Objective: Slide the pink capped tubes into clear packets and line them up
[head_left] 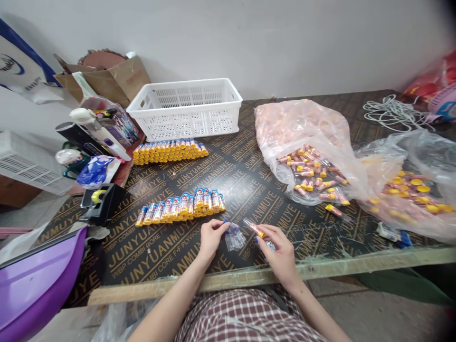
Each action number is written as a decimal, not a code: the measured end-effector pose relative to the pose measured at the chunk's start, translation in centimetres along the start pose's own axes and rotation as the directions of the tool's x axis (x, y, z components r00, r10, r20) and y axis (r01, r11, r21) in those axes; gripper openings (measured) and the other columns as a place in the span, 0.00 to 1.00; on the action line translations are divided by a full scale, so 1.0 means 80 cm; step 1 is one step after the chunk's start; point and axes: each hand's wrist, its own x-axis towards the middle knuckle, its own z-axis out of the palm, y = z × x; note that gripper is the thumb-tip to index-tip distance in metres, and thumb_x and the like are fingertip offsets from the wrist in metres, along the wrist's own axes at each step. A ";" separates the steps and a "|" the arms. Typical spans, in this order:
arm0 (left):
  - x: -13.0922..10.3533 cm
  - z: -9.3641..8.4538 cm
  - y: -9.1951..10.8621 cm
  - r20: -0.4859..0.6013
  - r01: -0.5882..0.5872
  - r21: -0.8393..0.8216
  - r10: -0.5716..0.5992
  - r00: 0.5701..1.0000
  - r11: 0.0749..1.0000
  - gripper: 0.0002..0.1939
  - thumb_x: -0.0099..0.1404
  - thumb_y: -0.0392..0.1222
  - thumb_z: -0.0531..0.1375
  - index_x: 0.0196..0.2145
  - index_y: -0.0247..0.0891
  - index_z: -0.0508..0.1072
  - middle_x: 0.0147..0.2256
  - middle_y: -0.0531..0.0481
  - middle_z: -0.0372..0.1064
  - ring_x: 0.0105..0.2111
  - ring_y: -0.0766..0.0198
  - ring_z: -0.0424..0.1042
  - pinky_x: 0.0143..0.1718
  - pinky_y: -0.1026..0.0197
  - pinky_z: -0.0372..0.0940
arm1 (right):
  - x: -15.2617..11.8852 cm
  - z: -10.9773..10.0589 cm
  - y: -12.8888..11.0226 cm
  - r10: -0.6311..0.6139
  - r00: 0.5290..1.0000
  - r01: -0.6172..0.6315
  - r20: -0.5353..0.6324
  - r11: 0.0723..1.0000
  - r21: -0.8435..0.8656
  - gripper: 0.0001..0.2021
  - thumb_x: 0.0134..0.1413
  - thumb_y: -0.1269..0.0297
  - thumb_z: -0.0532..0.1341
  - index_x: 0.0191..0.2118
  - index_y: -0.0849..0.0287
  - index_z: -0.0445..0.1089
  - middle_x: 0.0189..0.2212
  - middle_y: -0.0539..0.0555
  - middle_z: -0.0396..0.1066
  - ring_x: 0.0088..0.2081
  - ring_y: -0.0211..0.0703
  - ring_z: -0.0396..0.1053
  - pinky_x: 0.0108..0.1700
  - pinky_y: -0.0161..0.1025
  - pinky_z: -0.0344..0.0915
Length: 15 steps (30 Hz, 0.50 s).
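My right hand [281, 251] is closed on a small clear tube [252, 226] with pinkish contents, its yellow cap by my fingertips. My left hand [211, 239] pinches the blue end of a small clear plastic sleeve, close above a little pile of clear and blue sleeves [235, 239] on the table. More of the sleeves lie partly hidden under my right hand. Behind my left hand, a stack of tubes in blue sleeves [183, 204] lies in rows, yellow caps toward me. A similar stack [167, 151] lies farther back.
A white basket [188, 121] stands at the back of the dark table. An open plastic bag [306, 123] spills tubes at right, one loose tube [337, 213] before it. Another bag [392, 209] sits farther right. A tape dispenser [103, 204] and purple dustpan-like piece [42, 285] are left.
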 end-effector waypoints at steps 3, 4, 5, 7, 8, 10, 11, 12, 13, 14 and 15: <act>0.001 0.001 0.008 -0.029 0.189 -0.303 -0.207 0.978 0.934 0.17 0.45 0.50 0.68 0.16 0.33 0.72 0.16 0.55 0.61 0.19 0.71 0.57 0.25 0.66 0.54 | -0.005 0.003 -0.007 -0.060 0.998 0.059 -0.037 0.998 -0.035 0.14 0.56 0.70 0.58 0.47 0.53 0.72 0.43 0.55 0.69 0.43 0.43 0.69 0.45 0.41 0.68; 0.001 0.001 0.010 -0.037 0.217 -0.359 -0.246 0.969 0.908 0.18 0.43 0.51 0.69 0.15 0.33 0.71 0.15 0.56 0.60 0.19 0.72 0.56 0.24 0.67 0.53 | -0.006 0.004 -0.009 -0.079 0.996 0.077 -0.046 0.996 -0.045 0.14 0.56 0.71 0.58 0.47 0.53 0.72 0.42 0.55 0.69 0.43 0.43 0.69 0.46 0.41 0.67; 0.001 0.000 0.012 -0.045 0.236 -0.401 -0.276 0.960 0.885 0.19 0.41 0.52 0.70 0.15 0.33 0.71 0.14 0.56 0.59 0.19 0.73 0.55 0.23 0.67 0.53 | -0.007 0.005 -0.010 -0.096 0.994 0.093 -0.050 0.994 -0.052 0.15 0.56 0.71 0.58 0.48 0.53 0.71 0.42 0.55 0.69 0.44 0.44 0.69 0.47 0.41 0.67; 0.001 0.000 0.013 -0.056 0.260 -0.457 -0.319 0.946 0.851 0.20 0.39 0.52 0.71 0.15 0.33 0.71 0.15 0.57 0.59 0.19 0.74 0.56 0.23 0.68 0.53 | -0.007 0.007 -0.013 -0.116 0.992 0.113 -0.051 0.992 -0.054 0.16 0.56 0.72 0.58 0.49 0.52 0.71 0.42 0.55 0.69 0.44 0.44 0.68 0.47 0.41 0.66; 0.000 -0.001 0.013 -0.057 0.268 -0.472 -0.332 0.942 0.840 0.20 0.38 0.52 0.71 0.15 0.32 0.71 0.15 0.57 0.60 0.19 0.74 0.56 0.24 0.68 0.54 | -0.007 0.007 -0.014 -0.121 0.991 0.119 -0.051 0.992 -0.051 0.16 0.56 0.72 0.58 0.49 0.52 0.70 0.43 0.55 0.68 0.45 0.44 0.68 0.48 0.41 0.66; -0.001 0.000 0.013 -0.057 0.270 -0.481 -0.337 0.940 0.834 0.20 0.38 0.52 0.71 0.16 0.32 0.71 0.15 0.56 0.61 0.19 0.74 0.57 0.24 0.69 0.55 | -0.008 0.009 -0.017 -0.119 0.992 0.119 -0.031 0.993 -0.029 0.16 0.56 0.73 0.57 0.49 0.52 0.71 0.42 0.55 0.68 0.44 0.43 0.68 0.47 0.41 0.67; -0.002 0.001 0.013 -0.054 0.266 -0.478 -0.330 0.942 0.837 0.20 0.39 0.52 0.71 0.16 0.32 0.72 0.16 0.56 0.62 0.19 0.74 0.58 0.24 0.69 0.56 | -0.008 0.009 -0.018 -0.112 0.994 0.113 0.001 0.994 -0.004 0.16 0.56 0.73 0.57 0.49 0.52 0.71 0.42 0.55 0.68 0.43 0.42 0.69 0.46 0.40 0.68; -0.003 0.003 0.014 -0.043 0.261 -0.476 -0.319 0.947 0.840 0.20 0.40 0.52 0.71 0.18 0.32 0.72 0.17 0.55 0.64 0.19 0.74 0.60 0.24 0.69 0.57 | -0.009 0.010 -0.019 -0.102 0.994 0.101 0.048 0.994 0.031 0.16 0.56 0.72 0.57 0.49 0.52 0.71 0.42 0.55 0.68 0.42 0.42 0.69 0.44 0.39 0.69; -0.005 0.005 0.015 -0.017 0.260 -0.481 -0.305 0.952 0.838 0.20 0.41 0.52 0.71 0.20 0.32 0.74 0.19 0.54 0.66 0.20 0.73 0.62 0.25 0.69 0.59 | -0.009 0.011 -0.019 -0.094 0.990 0.087 0.103 0.994 0.068 0.16 0.57 0.72 0.57 0.49 0.52 0.71 0.43 0.55 0.67 0.42 0.41 0.69 0.42 0.38 0.70; -0.008 0.006 0.018 0.026 0.266 -0.492 -0.291 0.956 0.829 0.19 0.42 0.52 0.70 0.23 0.32 0.75 0.21 0.53 0.68 0.22 0.72 0.64 0.27 0.68 0.61 | -0.009 0.012 -0.019 -0.091 0.984 0.076 0.154 0.992 0.097 0.16 0.57 0.72 0.56 0.50 0.52 0.70 0.43 0.56 0.67 0.42 0.41 0.69 0.41 0.37 0.70; -0.011 0.008 0.021 0.082 0.283 -0.508 -0.281 0.956 0.814 0.19 0.43 0.52 0.70 0.27 0.33 0.75 0.23 0.52 0.70 0.23 0.70 0.67 0.28 0.66 0.63 | -0.009 0.013 -0.018 -0.092 0.978 0.072 0.189 0.991 0.111 0.17 0.57 0.72 0.55 0.50 0.52 0.70 0.44 0.56 0.67 0.42 0.41 0.69 0.41 0.37 0.71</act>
